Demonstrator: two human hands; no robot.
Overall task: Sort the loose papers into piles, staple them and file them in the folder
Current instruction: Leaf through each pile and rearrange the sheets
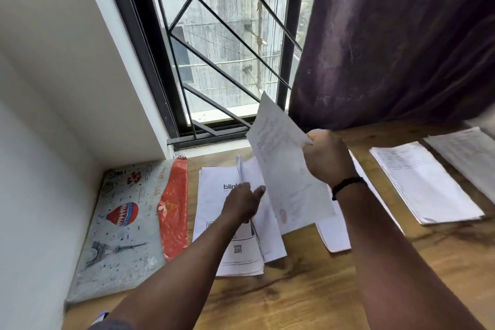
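While the right hand (325,157) pinches a printed sheet (286,169), left fingers (258,190) lie relaxed on the "blink…"-headed paper pile (214,196).

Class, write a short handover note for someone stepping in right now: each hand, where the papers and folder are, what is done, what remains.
Right hand pinches one lifted sheet above the desk.
Left hand rests on the unsorted stack, lifting a page edge.
Sorted piles lie to the right on the wooden desk.
Printed folder and orange folder lie left.
No stapler visible.
Left: finish sorting, staple, file.
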